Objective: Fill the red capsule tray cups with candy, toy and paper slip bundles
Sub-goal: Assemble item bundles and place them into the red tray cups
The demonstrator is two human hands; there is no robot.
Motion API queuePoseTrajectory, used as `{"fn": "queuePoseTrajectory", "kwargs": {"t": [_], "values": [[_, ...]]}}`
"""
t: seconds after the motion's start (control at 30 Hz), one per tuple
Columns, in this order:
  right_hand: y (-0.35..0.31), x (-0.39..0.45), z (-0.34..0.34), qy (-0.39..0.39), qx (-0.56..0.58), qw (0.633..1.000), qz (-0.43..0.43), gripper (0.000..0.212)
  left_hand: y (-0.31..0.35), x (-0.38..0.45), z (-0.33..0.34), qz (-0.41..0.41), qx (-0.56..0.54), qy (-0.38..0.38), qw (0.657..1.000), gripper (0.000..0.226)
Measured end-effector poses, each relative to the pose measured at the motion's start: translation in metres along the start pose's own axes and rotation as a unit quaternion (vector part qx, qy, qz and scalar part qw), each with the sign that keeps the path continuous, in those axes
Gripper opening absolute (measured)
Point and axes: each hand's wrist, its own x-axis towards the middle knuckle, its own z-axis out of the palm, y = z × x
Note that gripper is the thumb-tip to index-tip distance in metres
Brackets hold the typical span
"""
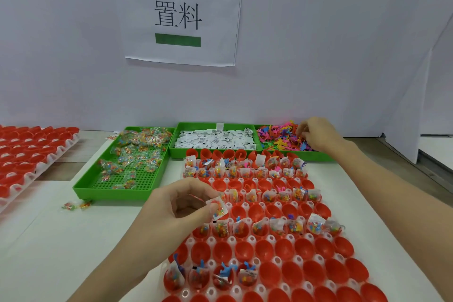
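Lying lengthwise away from the person, the red capsule tray (pixel 282 250) is partly filled. A candy packet (pixel 219 207) is pinched by the left hand (pixel 182 202) just above the tray's left edge (empty cups adjacent). Farther off, toys (pixel 282 136) in the green bin are fingered by the right hand (pixel 316 133), grasp unclear.

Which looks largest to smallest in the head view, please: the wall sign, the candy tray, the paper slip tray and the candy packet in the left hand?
1. Wall sign.
2. Candy tray, nearer the camera, so it is uncertain against the slip tray.
3. Paper slip tray.
4. Candy packet, pinched by the left hand.
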Motion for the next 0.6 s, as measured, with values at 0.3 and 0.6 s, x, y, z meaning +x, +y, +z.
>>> {"fn": "queuePoseTrajectory", "kwargs": {"t": [0.3,0.6], "values": [[0.0084,-0.0008,0.0043,-0.016,-0.021,1.000,-0.006,0.018,0.0008,-0.0007,0.0007,0.008,-0.002,0.002,1.000,0.010],[0.0055,-0.0089,0.0043,-0.030,-0.015,0.999,-0.013,0.003,0.0013,-0.0005,-0.0011,0.011,0.009,0.005,1.000,0.011]]}}
